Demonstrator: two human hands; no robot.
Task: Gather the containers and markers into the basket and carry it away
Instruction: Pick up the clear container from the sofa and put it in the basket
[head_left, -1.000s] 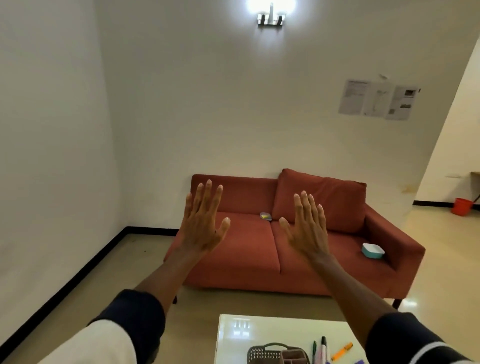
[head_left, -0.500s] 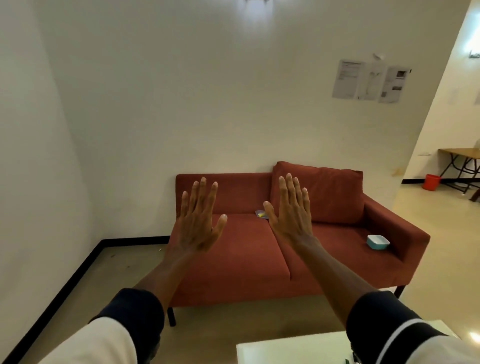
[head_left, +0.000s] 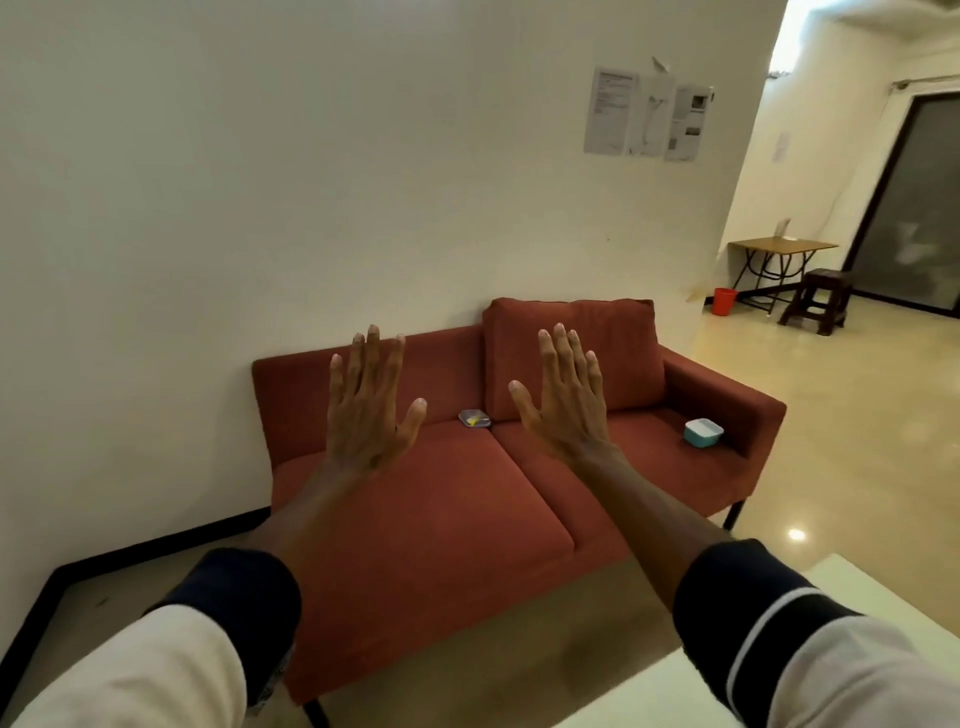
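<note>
I am holding both arms straight out in front of me, backs of the hands facing the camera. My left hand (head_left: 370, 410) is spreading flat with the fingers upright and close together and the thumb angling out to the right; it is gripping nothing. My right hand (head_left: 563, 405) is mirroring it, palm away, fingers splayed wide, thumb pointing left, also empty. Dark cuffs are sitting at both forearms over pale sleeves.

Both hands are hovering in front of the rust-red fabric two-seat sofa (head_left: 441, 519), which is standing against the white wall. A small flat clear container with something yellow inside (head_left: 474, 419) is lying at the back of the sofa's seat, at the join between its two cushions, showing between my two hands. A teal rectangular container with a white lid (head_left: 703, 432) is resting on the sofa's right seat cushion, just beside its right armrest.

A glossy white tabletop corner (head_left: 883, 587) is showing on the near side of the sofa, toward its right end.
</note>
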